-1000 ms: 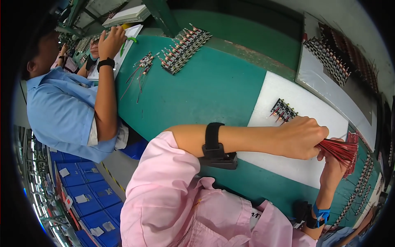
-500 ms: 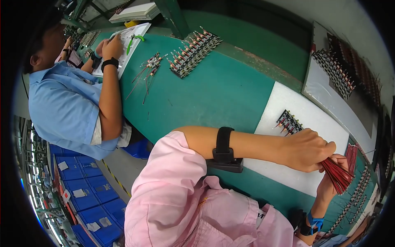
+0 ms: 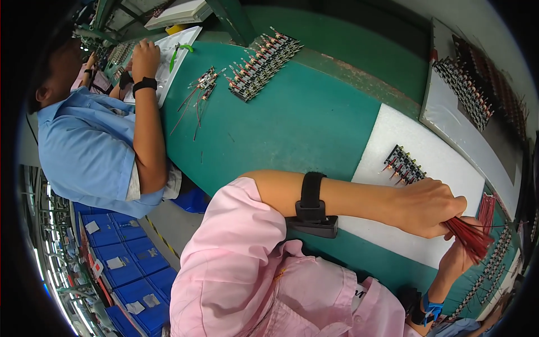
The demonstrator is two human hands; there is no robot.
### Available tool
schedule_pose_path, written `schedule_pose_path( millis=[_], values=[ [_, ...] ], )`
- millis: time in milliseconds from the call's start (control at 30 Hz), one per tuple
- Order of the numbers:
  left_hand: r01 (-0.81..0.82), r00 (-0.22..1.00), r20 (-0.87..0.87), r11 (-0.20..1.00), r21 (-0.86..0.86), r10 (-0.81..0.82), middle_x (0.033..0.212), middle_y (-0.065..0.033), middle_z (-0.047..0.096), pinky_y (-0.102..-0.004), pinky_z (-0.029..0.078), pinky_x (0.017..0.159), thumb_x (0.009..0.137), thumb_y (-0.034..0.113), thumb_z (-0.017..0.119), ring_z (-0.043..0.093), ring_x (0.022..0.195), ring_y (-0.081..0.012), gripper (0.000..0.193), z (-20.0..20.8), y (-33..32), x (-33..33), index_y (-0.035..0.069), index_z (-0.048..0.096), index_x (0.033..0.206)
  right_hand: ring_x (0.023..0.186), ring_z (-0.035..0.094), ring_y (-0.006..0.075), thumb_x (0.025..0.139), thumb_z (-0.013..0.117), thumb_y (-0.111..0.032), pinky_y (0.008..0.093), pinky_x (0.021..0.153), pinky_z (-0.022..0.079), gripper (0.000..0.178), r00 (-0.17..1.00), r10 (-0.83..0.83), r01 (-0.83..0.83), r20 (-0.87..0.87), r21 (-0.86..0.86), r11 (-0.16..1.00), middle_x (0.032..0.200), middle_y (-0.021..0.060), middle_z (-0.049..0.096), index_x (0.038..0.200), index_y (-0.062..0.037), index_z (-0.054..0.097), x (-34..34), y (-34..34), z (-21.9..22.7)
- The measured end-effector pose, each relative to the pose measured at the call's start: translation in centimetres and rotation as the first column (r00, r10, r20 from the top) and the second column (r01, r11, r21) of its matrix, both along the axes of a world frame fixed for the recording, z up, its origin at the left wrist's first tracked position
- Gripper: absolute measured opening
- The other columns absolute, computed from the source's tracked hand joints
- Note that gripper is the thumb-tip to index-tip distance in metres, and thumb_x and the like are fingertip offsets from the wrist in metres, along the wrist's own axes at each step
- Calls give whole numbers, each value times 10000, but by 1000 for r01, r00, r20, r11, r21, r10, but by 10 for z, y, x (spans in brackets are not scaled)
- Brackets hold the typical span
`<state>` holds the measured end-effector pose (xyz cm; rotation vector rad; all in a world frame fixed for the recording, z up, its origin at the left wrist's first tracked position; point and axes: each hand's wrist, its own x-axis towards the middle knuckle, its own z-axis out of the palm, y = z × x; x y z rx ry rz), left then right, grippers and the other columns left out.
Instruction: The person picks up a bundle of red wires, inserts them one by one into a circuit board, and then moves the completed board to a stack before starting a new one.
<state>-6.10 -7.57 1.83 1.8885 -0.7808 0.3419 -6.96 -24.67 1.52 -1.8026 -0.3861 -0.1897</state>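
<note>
My left hand (image 3: 429, 208) and right hand (image 3: 457, 261) both close on a bundle of red wires (image 3: 469, 236) above the white mat (image 3: 393, 140). A loosened pinch could fan the strands apart, spilling them onto the counter (image 3: 303, 118).

Your left hand (image 3: 429, 206) reaches out across your body toward the right, fingers curled and pinched shut at their tips. Its bare forearm lies nearly level, with a black strap band round it just past the pink sleeve at your elbow. Your right hand (image 3: 461, 254) comes up from below, just under the left one, palm turned toward it and fingers closed. That wrist wears a blue and black band.
</note>
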Motion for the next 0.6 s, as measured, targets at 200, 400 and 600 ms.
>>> schedule_pose_path(
  millis=[200, 400, 600],
  values=[
    [117, 963, -211, 967, -226, -165, 515, -133, 525, -353, 401, 444, 600, 74, 581, 531, 482, -303, 147, -2, 0, 0, -17, 484, 660, 554, 449, 105, 759, 511, -30, 209, 524, 361, 86, 999, 2, 1, -49, 68, 998, 668, 68, 517, 806, 41, 501, -7, 3, -1],
    [90, 975, -189, 985, -147, -117, 529, -160, 513, -356, 409, 472, 604, 95, 586, 532, 515, -319, 165, -2, -1, -3, -18, 494, 680, 599, 463, 114, 748, 513, -20, 220, 553, 368, 107, 995, 11, -19, -97, -81, 997, 692, 64, 517, 834, 42, 507, -9, -11, 0],
    [47, 837, -539, 994, -95, -91, 578, -138, 526, -299, 413, 485, 620, 57, 579, 521, 507, -267, 204, 2, 13, 8, 18, 528, 814, 663, 475, 81, 686, 542, 10, 198, 638, 400, 53, 980, 18, -22, -200, -22, 1000, 696, 40, 523, 725, 29, 512, 23, -1, 7]
  ],
)
